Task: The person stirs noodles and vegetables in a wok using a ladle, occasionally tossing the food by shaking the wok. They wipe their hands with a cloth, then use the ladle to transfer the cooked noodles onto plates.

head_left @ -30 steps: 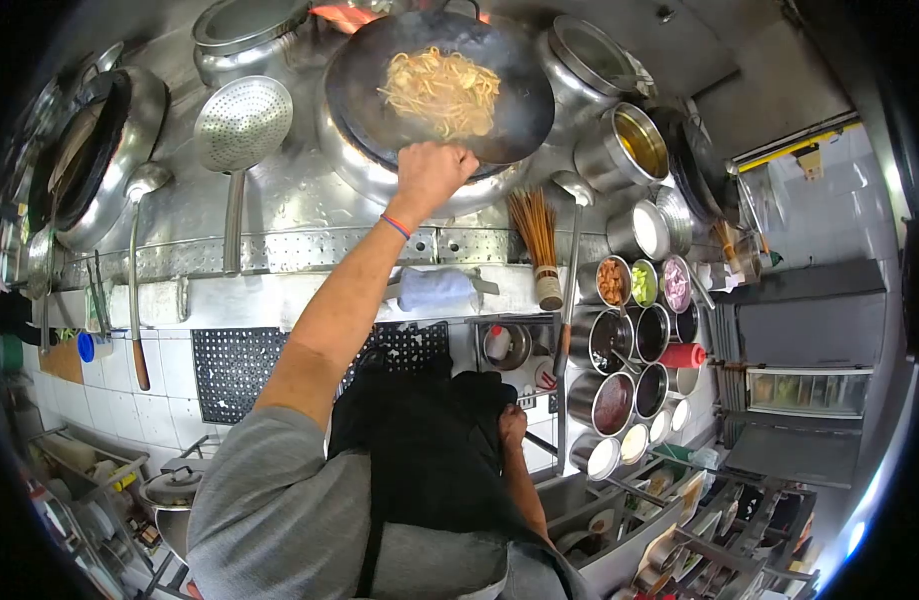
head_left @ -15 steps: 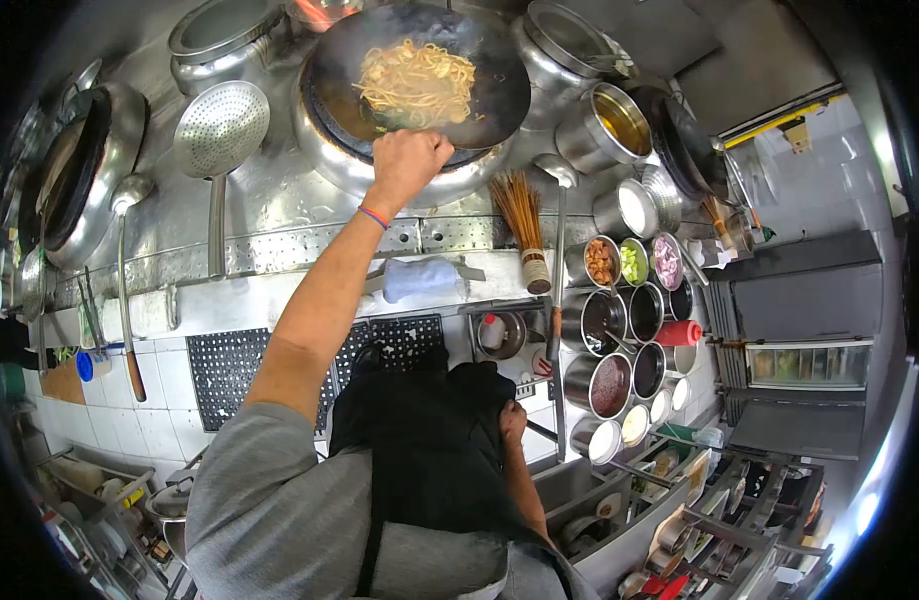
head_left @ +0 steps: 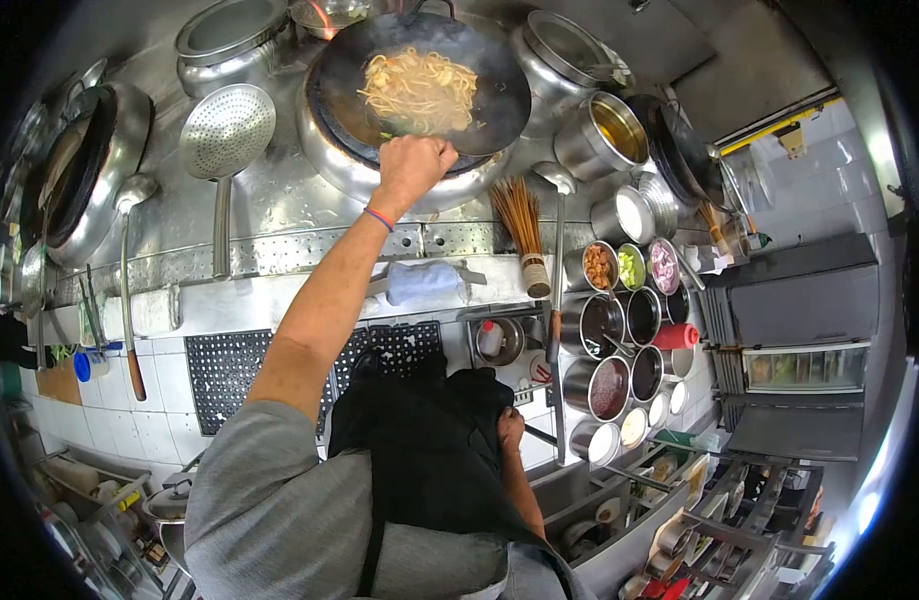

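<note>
My left hand (head_left: 416,168), with a thin red and blue band at the wrist, is closed at the near rim of a dark wok (head_left: 500,75), gripping its near side. Noodles (head_left: 420,90) lie in the wok, with light steam over them. The wok sits tilted on a round steel burner (head_left: 330,165). My right hand (head_left: 511,428) hangs low beside the black apron (head_left: 420,440), its fingers curled; what they hold, if anything, is hidden.
A perforated strainer (head_left: 228,130) lies left of the wok. To the right are a bamboo brush (head_left: 523,230), a long ladle (head_left: 560,230), a steel oil pot (head_left: 580,145) and several ingredient pots (head_left: 582,385). A folded cloth (head_left: 422,283) lies on the front ledge.
The wok has shifted slightly, and its far handle now shows more. My left hand has moved a little to the right and down with it. My right hand stays low.
</note>
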